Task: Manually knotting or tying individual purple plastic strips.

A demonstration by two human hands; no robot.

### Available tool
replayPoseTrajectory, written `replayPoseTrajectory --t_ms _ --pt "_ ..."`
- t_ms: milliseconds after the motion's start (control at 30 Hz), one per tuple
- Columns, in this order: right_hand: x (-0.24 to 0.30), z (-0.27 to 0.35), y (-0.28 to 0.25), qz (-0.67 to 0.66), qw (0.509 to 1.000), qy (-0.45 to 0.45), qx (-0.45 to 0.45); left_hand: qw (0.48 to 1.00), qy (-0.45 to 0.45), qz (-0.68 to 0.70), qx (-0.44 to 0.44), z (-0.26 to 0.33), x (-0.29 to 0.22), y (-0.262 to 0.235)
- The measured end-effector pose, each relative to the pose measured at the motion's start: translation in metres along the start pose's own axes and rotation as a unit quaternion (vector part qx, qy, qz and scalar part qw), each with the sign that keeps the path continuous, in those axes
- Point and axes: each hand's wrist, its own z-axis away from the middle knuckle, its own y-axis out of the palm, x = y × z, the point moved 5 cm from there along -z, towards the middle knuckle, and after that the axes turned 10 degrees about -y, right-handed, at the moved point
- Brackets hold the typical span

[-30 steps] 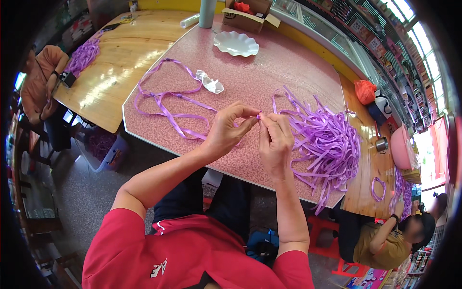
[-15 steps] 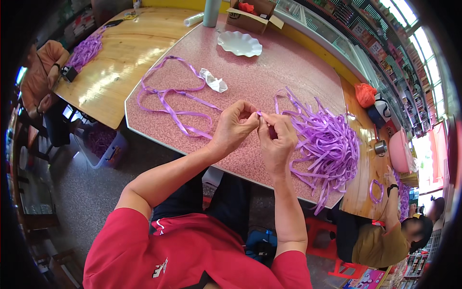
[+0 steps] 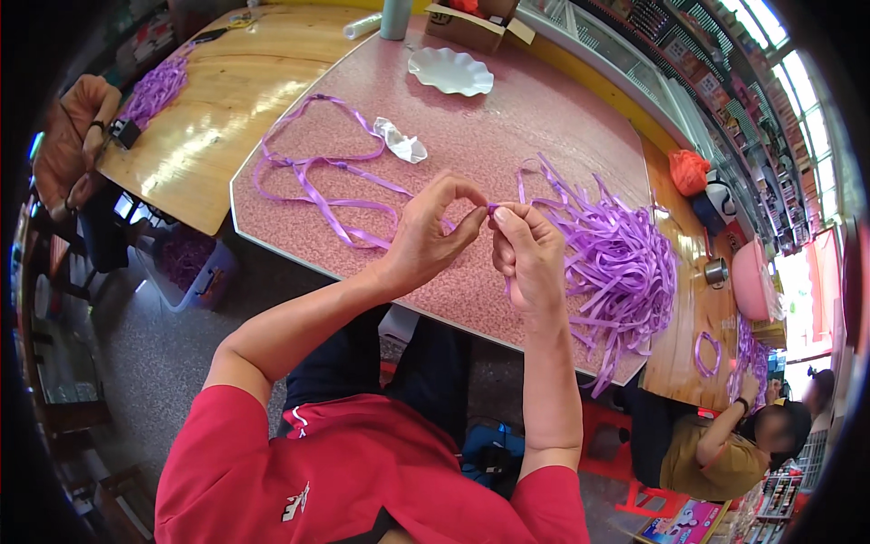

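Note:
My left hand (image 3: pixel 433 227) and my right hand (image 3: pixel 530 254) meet above the pink tabletop, fingertips nearly touching. Between them they pinch a small darker purple spot on a narrow purple ribbon (image 3: pixel 492 208); whether it is a knot or a fitting is too small to tell. Most of that ribbon is hidden behind my fingers. Left of my hands, looped purple ribbons (image 3: pixel 313 192) lie spread on the table, with small dark spots along them. A big tangled heap of purple ribbons (image 3: pixel 625 272) lies just right of my right hand, some ends hanging over the near edge.
A crumpled white tissue (image 3: pixel 401 142) and a white scalloped dish (image 3: pixel 450 72) lie farther back on the pink table (image 3: pixel 535 118). Behind stand a grey-green cylinder (image 3: pixel 395 20) and a cardboard box (image 3: pixel 467 32). People sit at wooden tables on both sides, near more purple ribbons (image 3: pixel 154 91).
My right hand has turned and its fingers are curled in more. The dark purple spot now shows between my fingertips. The person at right has moved a hand down toward the ribbons there.

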Motion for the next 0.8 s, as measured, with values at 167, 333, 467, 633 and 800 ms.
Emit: replayPoseTrajectory --t_ms 167,333,467,633,800 --pt "-0.004 0.0 -0.001 -0.051 0.998 0.031 -0.004 0.949 0.218 -0.219 -0.061 -0.004 -0.019 -0.011" --pt "-0.009 -0.002 -0.006 -0.068 0.996 0.05 0.009 0.927 0.253 -0.27 -0.058 -0.005 -0.028 -0.015" --pt "-0.004 -0.003 -0.005 0.014 0.999 0.03 0.034 0.945 0.215 -0.247 -0.027 -0.009 -0.024 -0.016" --pt "0.012 -0.003 0.0 0.223 0.968 -0.095 0.067 0.972 0.144 -0.184 0.001 -0.01 -0.015 -0.014" --pt "0.022 0.001 0.002 0.348 0.917 -0.193 0.035 0.985 0.102 -0.137 0.014 -0.01 -0.011 -0.013"
